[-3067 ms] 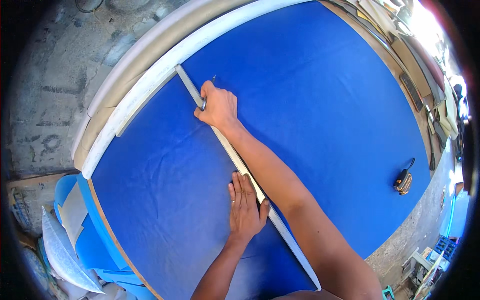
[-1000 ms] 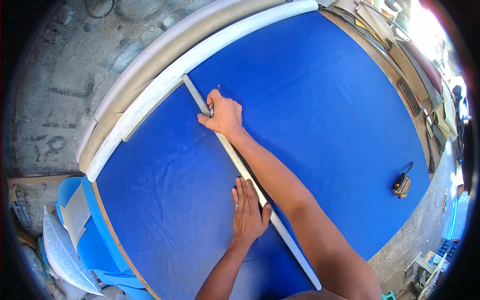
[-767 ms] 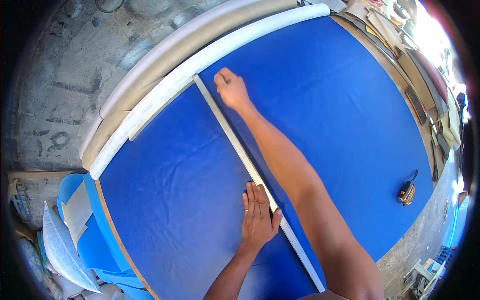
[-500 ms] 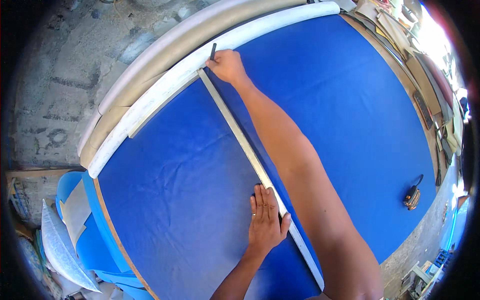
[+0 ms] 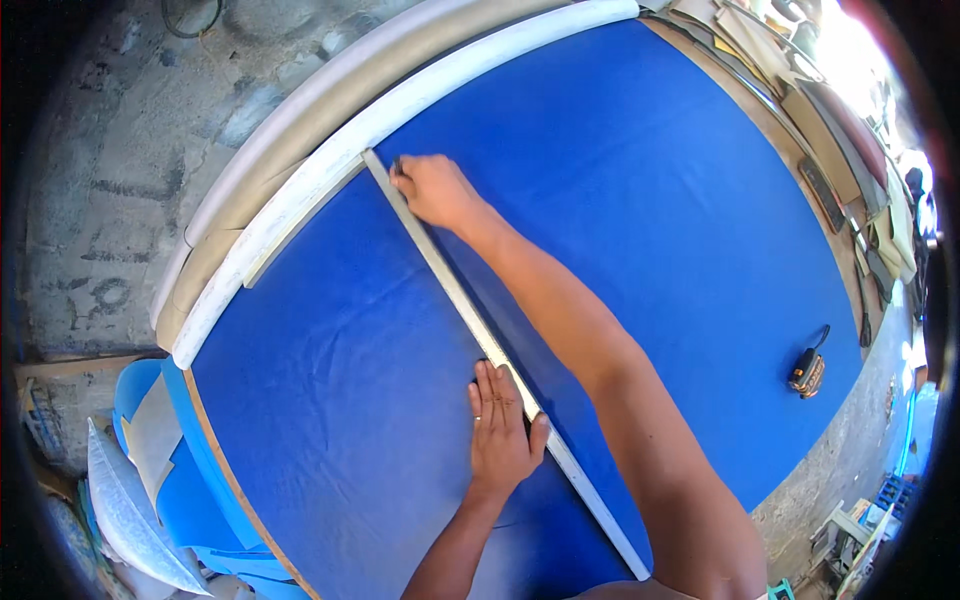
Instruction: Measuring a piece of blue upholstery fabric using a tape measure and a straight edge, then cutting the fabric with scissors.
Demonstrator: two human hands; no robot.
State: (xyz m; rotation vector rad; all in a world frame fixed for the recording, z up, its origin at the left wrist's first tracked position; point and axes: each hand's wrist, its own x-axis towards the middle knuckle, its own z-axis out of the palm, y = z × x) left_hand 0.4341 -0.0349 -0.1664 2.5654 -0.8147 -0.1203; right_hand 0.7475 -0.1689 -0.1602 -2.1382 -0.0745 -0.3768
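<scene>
A long L-shaped metal square (image 5: 447, 278) lies on a wide blue sheet (image 5: 330, 400), which looks like leatherette. Flat near the middle of its long arm, my left hand (image 5: 503, 430) presses down, fingertips and thumb at the metal edge. Near the far corner of the square, my right hand (image 5: 437, 190) pinches a dark pen (image 5: 398, 166). Most of the pen is covered by the fingers, and its tip is out of sight. The square's short arm (image 5: 300, 232) runs along a white roll (image 5: 300, 190).
Behind the white roll lies a beige roll (image 5: 330, 118). A small black-and-orange tape measure (image 5: 806, 374) rests on the sheet at the right. Material scraps and tools crowd the table's right edge (image 5: 800, 150). Bright blue pieces (image 5: 195, 500) hang at the left.
My right hand has moved from the square's far corner a little way toward me along its long arm, with the pen. My left hand stays on the square. The whole view has shifted slightly.
</scene>
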